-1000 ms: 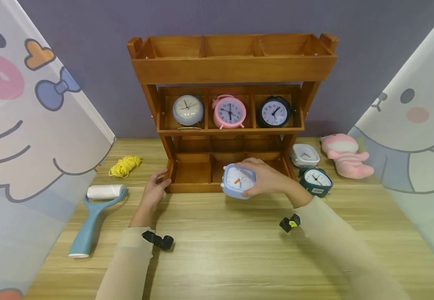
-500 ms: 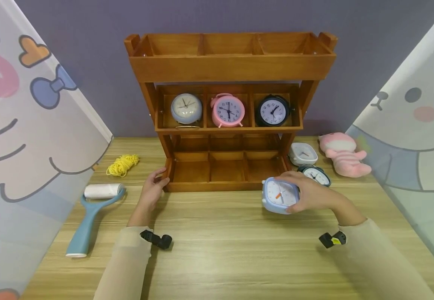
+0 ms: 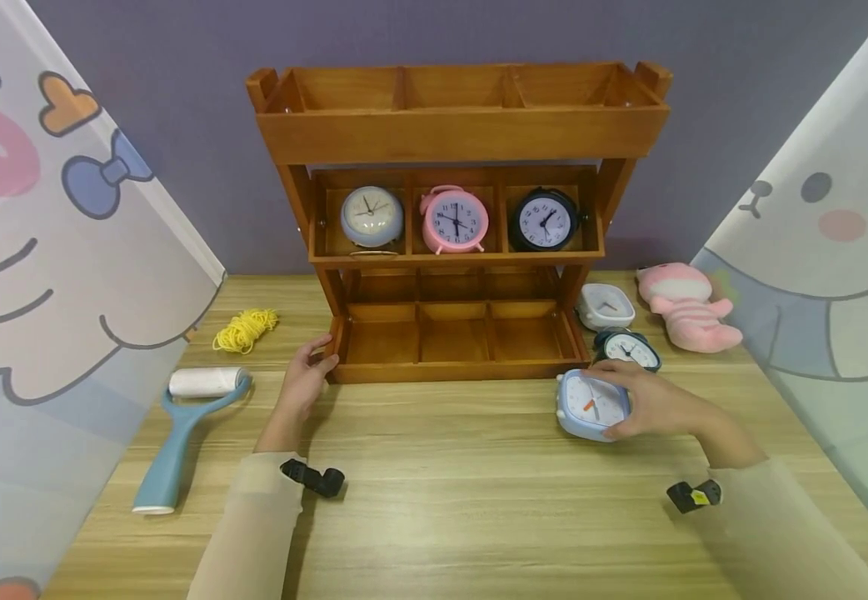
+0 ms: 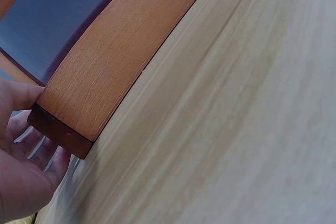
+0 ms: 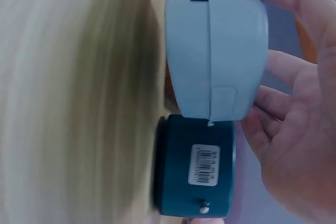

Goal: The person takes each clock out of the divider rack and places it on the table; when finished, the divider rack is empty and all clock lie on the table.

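Observation:
In the head view my right hand (image 3: pixel 653 402) holds a light blue square alarm clock (image 3: pixel 590 406) by its sides, at the right front of the wooden shelf. The right wrist view has this clock (image 5: pixel 218 51) overlapping a dark green alarm clock (image 5: pixel 197 166) with a barcode sticker. My left hand (image 3: pixel 305 379) grips the front left corner of the shelf (image 3: pixel 411 372); in the left wrist view its thumb and fingers lie on either side of the wooden end (image 4: pixel 60 129). A white alarm clock (image 3: pixel 605 307) stands behind the green one.
On the middle tier are a grey-blue clock (image 3: pixel 371 217), a pink clock (image 3: pixel 456 220) and a black clock (image 3: pixel 545 220). A pink plush toy (image 3: pixel 689 307) lies at the right. Yellow string (image 3: pixel 245 331) and a lint roller (image 3: pixel 187 425) lie at the left.
My right hand has carried the light blue clock from in front of the bottom tier to the right, beside the green clock. The left hand keeps its grip on the shelf corner.

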Demonstrator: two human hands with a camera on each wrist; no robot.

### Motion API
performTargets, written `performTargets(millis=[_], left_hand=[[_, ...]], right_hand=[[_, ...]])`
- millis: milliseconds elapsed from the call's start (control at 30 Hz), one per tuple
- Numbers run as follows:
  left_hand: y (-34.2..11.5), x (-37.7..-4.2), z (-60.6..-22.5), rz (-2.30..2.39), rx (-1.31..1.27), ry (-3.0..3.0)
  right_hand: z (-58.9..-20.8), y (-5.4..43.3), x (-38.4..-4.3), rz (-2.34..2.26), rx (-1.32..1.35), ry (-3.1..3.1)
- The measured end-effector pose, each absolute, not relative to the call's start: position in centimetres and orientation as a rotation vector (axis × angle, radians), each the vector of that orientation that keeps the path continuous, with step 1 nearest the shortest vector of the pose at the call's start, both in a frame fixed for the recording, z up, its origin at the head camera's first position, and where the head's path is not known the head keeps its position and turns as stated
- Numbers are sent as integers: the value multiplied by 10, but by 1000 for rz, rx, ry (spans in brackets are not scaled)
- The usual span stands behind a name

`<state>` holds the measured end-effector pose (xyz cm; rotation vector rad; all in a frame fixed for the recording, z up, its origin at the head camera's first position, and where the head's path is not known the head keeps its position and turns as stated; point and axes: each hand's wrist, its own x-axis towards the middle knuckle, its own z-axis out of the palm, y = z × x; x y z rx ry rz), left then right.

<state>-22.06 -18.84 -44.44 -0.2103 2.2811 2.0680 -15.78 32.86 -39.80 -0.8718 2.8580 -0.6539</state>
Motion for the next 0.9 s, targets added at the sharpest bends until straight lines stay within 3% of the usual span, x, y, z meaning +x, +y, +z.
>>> performTargets(millis=[333,900], left_hand=[[-180,-207,-420,2083,-210,2242],[-190,-224,-454,2028,-191,2347]], right_hand=[[-404,331,-160,-668,-837,2817],[-402,328,-163,-663,-793,2795]])
